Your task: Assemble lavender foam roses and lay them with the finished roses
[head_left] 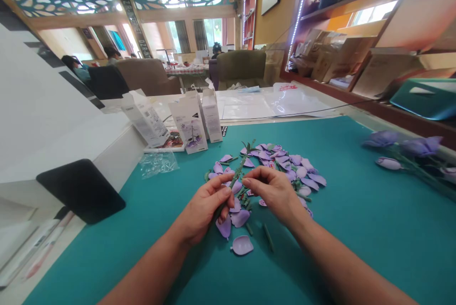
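Note:
A green artificial flower stem [238, 172] stands tilted in my left hand [210, 203], whose thumb and fingers are closed around it. Right beside the stem, the thumb and forefinger of my right hand [272, 191] are pinched together; anything between them is too small to make out. Under and behind both hands spreads a loose pile of purple plastic petals [263, 155] mixed with short green pieces. One pale petal [242, 245] lies apart in front, and a short green stem piece [268, 238] rests near it.
Opened white boxes [192, 124] stand at the back left of the green mat [164, 252], with a crumpled clear bag [158, 164] before them. A black tablet-like panel [81, 191] leans at left. Assembled purple flowers [422, 146] lie at right. People sit in the background.

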Demonstrator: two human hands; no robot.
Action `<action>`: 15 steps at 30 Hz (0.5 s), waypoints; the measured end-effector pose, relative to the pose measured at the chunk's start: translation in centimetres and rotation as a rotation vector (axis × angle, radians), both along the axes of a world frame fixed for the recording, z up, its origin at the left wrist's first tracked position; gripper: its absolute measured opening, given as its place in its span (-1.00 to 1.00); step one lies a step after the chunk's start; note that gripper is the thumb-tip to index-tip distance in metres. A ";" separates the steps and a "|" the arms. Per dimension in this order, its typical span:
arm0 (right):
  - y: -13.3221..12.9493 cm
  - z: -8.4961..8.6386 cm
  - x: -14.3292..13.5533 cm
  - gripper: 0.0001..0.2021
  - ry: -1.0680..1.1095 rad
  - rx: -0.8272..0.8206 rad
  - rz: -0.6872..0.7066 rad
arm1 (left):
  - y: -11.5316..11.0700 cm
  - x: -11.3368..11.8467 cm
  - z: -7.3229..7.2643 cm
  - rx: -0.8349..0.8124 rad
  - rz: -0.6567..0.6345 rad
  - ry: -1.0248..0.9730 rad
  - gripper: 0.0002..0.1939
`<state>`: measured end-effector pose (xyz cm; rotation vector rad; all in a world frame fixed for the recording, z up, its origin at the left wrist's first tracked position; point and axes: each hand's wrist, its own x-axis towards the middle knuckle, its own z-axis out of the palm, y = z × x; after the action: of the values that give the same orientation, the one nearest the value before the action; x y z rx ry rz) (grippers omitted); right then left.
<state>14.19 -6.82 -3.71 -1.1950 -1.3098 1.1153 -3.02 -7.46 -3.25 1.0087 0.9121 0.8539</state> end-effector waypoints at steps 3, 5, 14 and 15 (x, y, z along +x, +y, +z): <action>-0.1 -0.1 -0.3 -0.81 0.031 -0.018 -0.005 | 0.0 0.1 -0.1 0.008 0.016 0.009 -0.53; -0.1 -0.3 -0.5 -0.81 0.050 -0.017 -0.002 | 0.0 0.2 -0.2 0.011 0.023 0.012 -0.52; -0.1 -0.8 -0.7 -0.78 0.077 -0.012 0.001 | -0.1 0.2 -0.3 0.057 0.023 0.049 -0.48; -0.1 -0.8 -0.7 -0.78 0.074 -0.011 0.006 | -0.1 0.2 -0.4 0.068 0.021 0.057 -0.47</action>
<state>13.53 -6.96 -4.48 -1.1482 -1.2525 1.1618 -2.78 -7.53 -3.62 1.0883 0.9484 0.8826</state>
